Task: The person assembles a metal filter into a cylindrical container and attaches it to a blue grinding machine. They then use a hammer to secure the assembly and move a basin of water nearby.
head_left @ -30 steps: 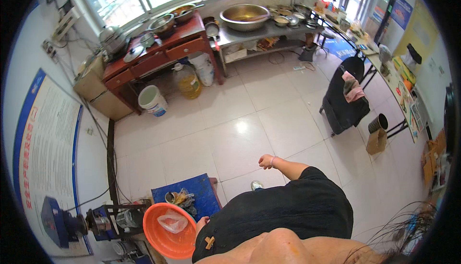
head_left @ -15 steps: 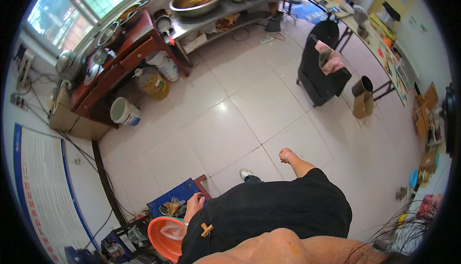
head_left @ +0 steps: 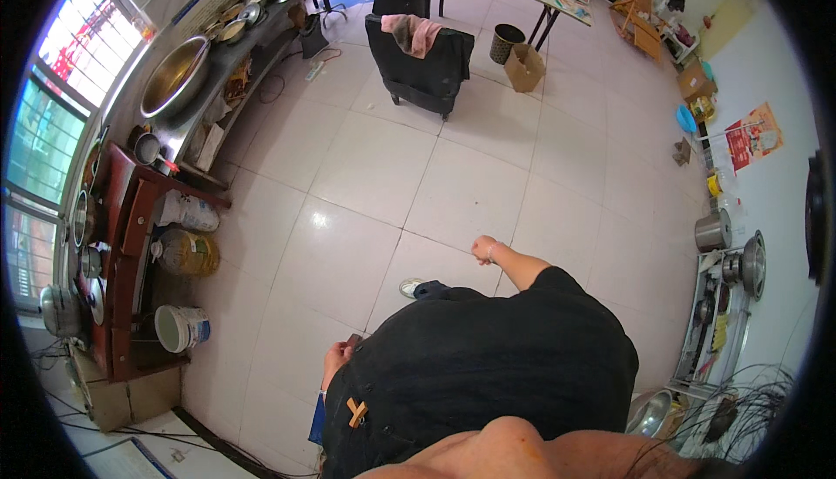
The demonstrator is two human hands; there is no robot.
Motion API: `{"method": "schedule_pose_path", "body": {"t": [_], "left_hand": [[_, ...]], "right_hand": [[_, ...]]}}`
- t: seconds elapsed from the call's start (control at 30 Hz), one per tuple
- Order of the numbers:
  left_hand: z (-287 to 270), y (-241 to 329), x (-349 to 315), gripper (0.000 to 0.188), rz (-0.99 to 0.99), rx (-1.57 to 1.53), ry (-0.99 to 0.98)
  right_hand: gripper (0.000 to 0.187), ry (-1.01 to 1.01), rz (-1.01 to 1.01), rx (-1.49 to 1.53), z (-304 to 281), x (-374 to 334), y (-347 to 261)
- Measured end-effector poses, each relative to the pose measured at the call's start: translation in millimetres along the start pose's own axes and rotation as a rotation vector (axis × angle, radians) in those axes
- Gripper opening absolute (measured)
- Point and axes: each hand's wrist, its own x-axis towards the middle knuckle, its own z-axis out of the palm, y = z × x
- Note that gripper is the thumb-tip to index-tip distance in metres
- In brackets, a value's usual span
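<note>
Out ahead of my body hangs my right hand (head_left: 484,250), its fingers curled into a loose fist with nothing seen in them. My left hand (head_left: 336,359) is low at my left side, close against my black shirt (head_left: 488,366). Its fingers look loosely bent and apart, and I make out nothing held. Just beyond its fingertips shows a small dark red-brown corner (head_left: 353,340), and below the wrist a strip of a blue surface (head_left: 316,420); my body hides most of both. One light shoe (head_left: 411,287) steps out on the tiles.
Ahead stands a black chair (head_left: 422,65) with a pink cloth, beside a bin (head_left: 507,43) and cardboard box (head_left: 525,68). Along the left are a red-brown table (head_left: 131,218), an oil jug (head_left: 187,252), a white bucket (head_left: 181,329) and a steel bench (head_left: 187,122). A rack (head_left: 714,322) lines the right.
My view has turned to the right, so the chair and left-hand furniture sit further left and the right wall rack shows. The orange basin has gone out of sight. Both hands still hang low.
</note>
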Motion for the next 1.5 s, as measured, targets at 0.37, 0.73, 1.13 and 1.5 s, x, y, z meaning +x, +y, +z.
{"method": "schedule_pose_path", "body": {"t": [0.37,0.73,1.13,1.5], "left_hand": [[83.9,-145.4,16.2,0.030,-0.141,-0.360,-0.053],[67.3,-65.8,51.5,0.030,-0.182,-0.272,-0.228],[41.2,-72.0,84.4,0.029,-0.309,-0.205,-0.244],[-9.6,55.1,202.8,0.029,-0.425,-0.077,-0.163]], "right_hand": [[0.016,0.041,0.219,0.159,22.1,-84.3,94.5],[0.012,0.035,0.182,0.145,36.5,-72.6,73.5],[0.016,-0.010,0.208,0.142,20.1,-32.1,83.9],[0.015,-0.057,0.183,0.332,-85.4,62.8,48.6]]}}
